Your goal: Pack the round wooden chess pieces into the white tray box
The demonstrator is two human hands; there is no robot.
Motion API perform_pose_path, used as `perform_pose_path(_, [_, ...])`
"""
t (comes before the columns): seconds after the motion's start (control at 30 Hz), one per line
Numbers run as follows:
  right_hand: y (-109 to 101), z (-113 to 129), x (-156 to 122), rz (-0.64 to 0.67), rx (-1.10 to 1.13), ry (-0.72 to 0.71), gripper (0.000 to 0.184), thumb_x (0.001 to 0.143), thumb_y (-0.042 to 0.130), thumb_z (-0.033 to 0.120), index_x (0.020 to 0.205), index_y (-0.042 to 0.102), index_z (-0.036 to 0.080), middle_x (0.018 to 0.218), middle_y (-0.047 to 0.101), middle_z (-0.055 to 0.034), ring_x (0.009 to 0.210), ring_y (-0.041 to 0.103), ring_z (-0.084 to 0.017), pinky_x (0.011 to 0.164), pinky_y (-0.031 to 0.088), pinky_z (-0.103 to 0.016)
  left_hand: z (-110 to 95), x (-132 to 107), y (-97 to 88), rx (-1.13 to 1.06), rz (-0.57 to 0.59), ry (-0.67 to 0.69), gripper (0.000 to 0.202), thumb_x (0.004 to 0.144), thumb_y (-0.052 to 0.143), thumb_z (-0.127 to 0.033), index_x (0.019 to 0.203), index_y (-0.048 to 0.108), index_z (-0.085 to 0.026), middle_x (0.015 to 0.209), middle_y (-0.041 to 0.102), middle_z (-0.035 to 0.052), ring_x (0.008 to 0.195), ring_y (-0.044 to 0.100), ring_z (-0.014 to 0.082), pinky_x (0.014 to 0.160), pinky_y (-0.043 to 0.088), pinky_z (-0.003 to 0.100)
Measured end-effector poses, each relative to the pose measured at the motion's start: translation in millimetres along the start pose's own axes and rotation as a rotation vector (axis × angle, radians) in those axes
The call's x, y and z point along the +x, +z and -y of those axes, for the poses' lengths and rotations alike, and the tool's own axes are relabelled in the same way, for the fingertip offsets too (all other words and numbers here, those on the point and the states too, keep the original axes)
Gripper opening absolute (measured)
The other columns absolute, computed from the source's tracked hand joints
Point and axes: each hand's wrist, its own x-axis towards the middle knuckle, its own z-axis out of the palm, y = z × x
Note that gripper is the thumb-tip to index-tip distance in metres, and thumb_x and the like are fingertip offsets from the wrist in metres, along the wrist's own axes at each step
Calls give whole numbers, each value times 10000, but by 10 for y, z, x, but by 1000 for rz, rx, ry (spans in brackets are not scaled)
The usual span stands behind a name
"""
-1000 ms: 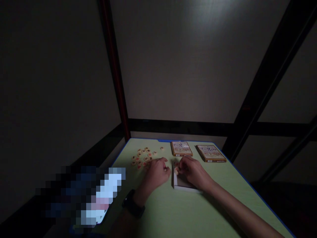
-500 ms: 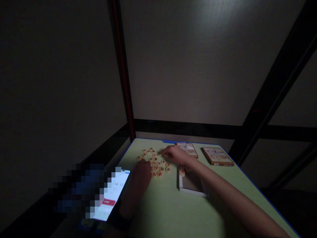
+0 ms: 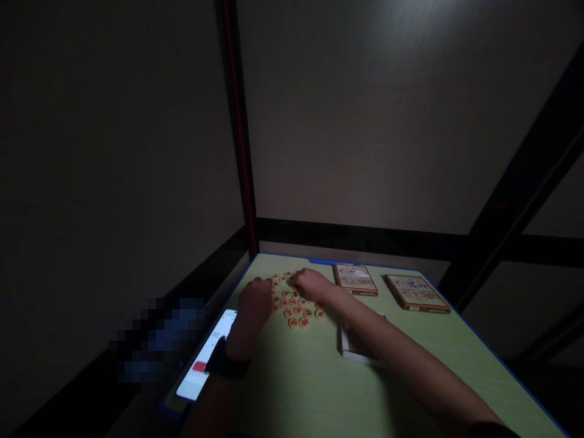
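Observation:
Several round Xiangqi pieces lie in a loose cluster on the pale green table. They are cream-coloured discs with red or black characters. At the cluster's left edge is my left hand, its fingers curled down among the discs; whatever they grip is hidden. My right hand reaches in at the far right of the cluster, fingers bent together over the pieces, and I cannot make out what is in them. Under my right forearm sits a shallow open box, partly covered by the arm.
Two printed flat boxes, a nearer-centre one and a right one, lie along the table's back. A lit phone rests at the left edge, partly behind my left wrist. Walls rise behind and to the left.
My left hand has moved slightly up and left across the cluster's edge. My right hand has come closer in to the pieces at the back. The view has shifted slightly left.

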Motion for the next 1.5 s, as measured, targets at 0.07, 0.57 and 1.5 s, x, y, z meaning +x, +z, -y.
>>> perform_pose_path(0.07, [-48,14,-29,-10,-8,11,188,825,571,73,912,709,167,928,710,-107,909,630,-204,792,430,-266,-17,85,14,20,20,19,264,898,456,-115,1073,653,-120,1070,662,176,1020,642,266,847,485,335])
perform_pose_path(0.57, [-553,-155,-1336,-132,413,154,268,741,567,27,925,710,159,829,700,-37,743,624,-160,695,458,-257,-20,275,189,55,42,13,282,862,459,-94,1035,679,-130,978,685,163,966,663,242,821,504,314])
perform_pose_path(1.5, [-129,14,-1825,-218,349,378,189,787,557,71,925,540,200,863,691,-43,760,640,-174,655,435,-238,-1191,-125,335,-975,105,400,121,829,582,-184,920,661,-183,848,735,21,814,699,156,709,536,237])
